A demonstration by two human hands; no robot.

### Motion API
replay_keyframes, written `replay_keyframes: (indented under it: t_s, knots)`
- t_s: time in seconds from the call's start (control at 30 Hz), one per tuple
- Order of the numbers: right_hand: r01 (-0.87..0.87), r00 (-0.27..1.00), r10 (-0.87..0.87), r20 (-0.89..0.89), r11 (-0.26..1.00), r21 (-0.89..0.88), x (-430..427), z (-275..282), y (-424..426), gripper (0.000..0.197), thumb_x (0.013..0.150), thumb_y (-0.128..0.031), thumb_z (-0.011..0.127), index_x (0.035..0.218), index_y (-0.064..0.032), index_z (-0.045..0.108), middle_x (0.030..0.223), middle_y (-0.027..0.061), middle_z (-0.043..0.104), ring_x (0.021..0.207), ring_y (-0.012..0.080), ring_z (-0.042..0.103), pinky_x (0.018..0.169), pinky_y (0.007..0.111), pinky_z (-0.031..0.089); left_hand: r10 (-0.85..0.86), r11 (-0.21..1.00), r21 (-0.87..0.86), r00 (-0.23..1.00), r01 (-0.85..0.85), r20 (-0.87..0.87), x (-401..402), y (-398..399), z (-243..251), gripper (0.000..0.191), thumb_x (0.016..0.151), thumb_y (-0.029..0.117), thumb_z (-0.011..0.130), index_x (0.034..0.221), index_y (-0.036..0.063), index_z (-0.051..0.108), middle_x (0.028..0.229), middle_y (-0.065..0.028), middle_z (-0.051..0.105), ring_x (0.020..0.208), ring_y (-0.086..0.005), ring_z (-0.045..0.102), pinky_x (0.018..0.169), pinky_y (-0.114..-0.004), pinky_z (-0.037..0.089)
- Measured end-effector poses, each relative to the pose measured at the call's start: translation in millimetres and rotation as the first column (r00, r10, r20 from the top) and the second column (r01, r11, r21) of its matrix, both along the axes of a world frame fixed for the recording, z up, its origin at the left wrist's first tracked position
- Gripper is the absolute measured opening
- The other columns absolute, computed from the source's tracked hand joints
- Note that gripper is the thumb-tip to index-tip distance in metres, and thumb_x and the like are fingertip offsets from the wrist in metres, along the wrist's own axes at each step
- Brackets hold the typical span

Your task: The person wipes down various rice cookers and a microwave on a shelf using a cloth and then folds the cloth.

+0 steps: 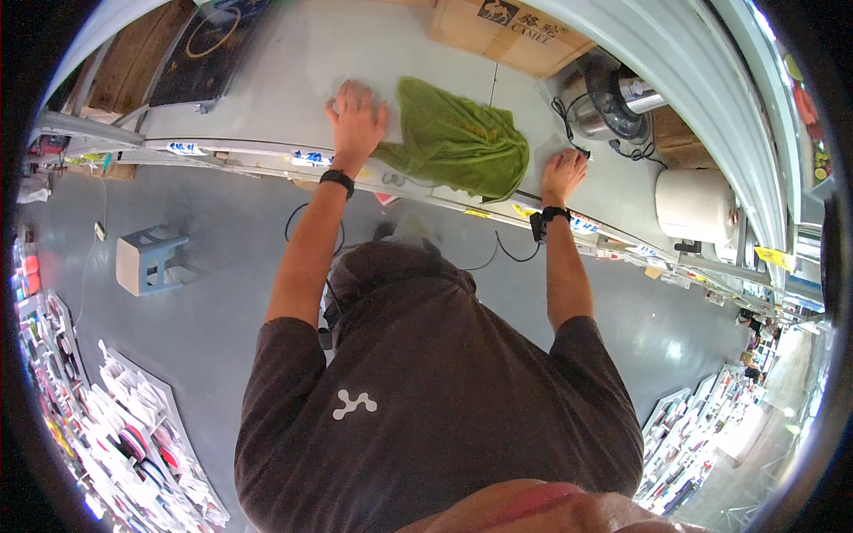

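A crumpled green cloth (460, 143) lies on the grey shelf (293, 93) between my two hands. My left hand (357, 123) rests palm down on the shelf, left of the cloth, its fingers spread and nothing in it. To the right of the cloth, my right hand (564, 174) lies on the shelf with its fingers bent. A black power plug (582, 153) sits right at its fingertips; whether the fingers grip it cannot be seen. The plug's black cord (563, 116) runs up beside a metal appliance with a dark clear cover (603, 100).
A cardboard carton (510, 40) stands at the shelf's back. On the left lies a black glass-topped panel (203, 53); on the right, a white rounded appliance (696, 205). Labels line the front edge. A plastic stool (150, 260) stands on the floor behind left, near stocked racks (150, 433).
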State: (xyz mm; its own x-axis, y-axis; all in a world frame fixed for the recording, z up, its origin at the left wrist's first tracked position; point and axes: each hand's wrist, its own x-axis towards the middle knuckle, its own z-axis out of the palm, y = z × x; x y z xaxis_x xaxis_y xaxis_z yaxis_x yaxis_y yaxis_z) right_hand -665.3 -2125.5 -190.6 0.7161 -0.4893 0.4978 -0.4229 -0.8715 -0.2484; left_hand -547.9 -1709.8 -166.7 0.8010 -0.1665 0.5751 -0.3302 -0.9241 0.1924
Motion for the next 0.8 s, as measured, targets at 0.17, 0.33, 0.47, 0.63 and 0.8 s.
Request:
replay_keyframes:
  t_s: [0.17,0.33,0.47,0.63,0.8]
  knots:
    - [0.019,1.000,-0.019,-0.012,1.000,-0.003,-1.1,-1.7,-0.5,0.024,0.083,-0.022,0.057,0.101,-0.0070,0.057,0.115,0.0161,0.052,0.110,0.0358,0.047,0.094,0.049,0.037,0.005,0.998,-0.058,0.999,-0.008,-0.054,0.8,-1.0,7.1,0.048,0.087,0.036,0.058,0.125,0.0061,0.055,0.141,-0.0170,0.041,0.115,-0.0310,0.048,0.092,-0.046,0.037]
    - [-0.028,0.999,0.028,0.022,1.000,0.005,-1.7,2.7,3.0,0.023,0.083,-0.021,0.057,0.101,-0.0075,0.056,0.115,0.0156,0.052,0.110,0.0354,0.047,0.094,0.049,0.036,0.023,0.997,-0.076,0.998,-0.027,-0.055,1.3,-0.7,3.5,0.058,0.088,0.036,0.058,0.135,0.0056,0.046,0.141,-0.0159,0.042,0.115,-0.0312,0.048,0.092,-0.045,0.037]
    - [0.001,1.000,-0.001,0.000,1.000,-0.004,-2.6,2.2,2.3,0.023,0.083,-0.021,0.057,0.102,-0.0077,0.056,0.114,0.0153,0.052,0.109,0.0354,0.048,0.093,0.049,0.037,-0.016,0.997,-0.076,0.988,0.005,-0.153,1.2,-2.3,3.3,0.060,0.089,0.036,0.057,0.138,0.0053,0.043,0.134,-0.0132,0.047,0.119,-0.0303,0.045,0.095,-0.048,0.035]
    - [0.005,0.999,-0.006,-0.042,1.000,-0.016,-2.2,5.4,4.7,0.021,0.084,-0.021,0.056,0.101,-0.0080,0.056,0.113,0.0157,0.051,0.108,0.0356,0.048,0.092,0.049,0.037,0.006,1.000,0.023,0.999,-0.005,-0.051,1.4,-0.5,-0.9,0.055,0.089,0.036,0.057,0.133,0.0041,0.047,0.128,-0.0126,0.051,0.129,-0.0297,0.038,0.102,-0.054,0.030]
    - [-0.010,1.000,0.010,-0.028,1.000,-0.003,-2.2,6.4,4.7,0.021,0.084,-0.022,0.055,0.100,-0.0079,0.056,0.113,0.0163,0.051,0.108,0.0363,0.048,0.092,0.050,0.037,0.047,0.997,0.070,0.996,-0.041,-0.081,0.2,-0.4,1.7,0.054,0.088,0.035,0.057,0.130,0.0031,0.049,0.136,-0.0138,0.044,0.131,-0.0290,0.038,0.101,-0.055,0.030]
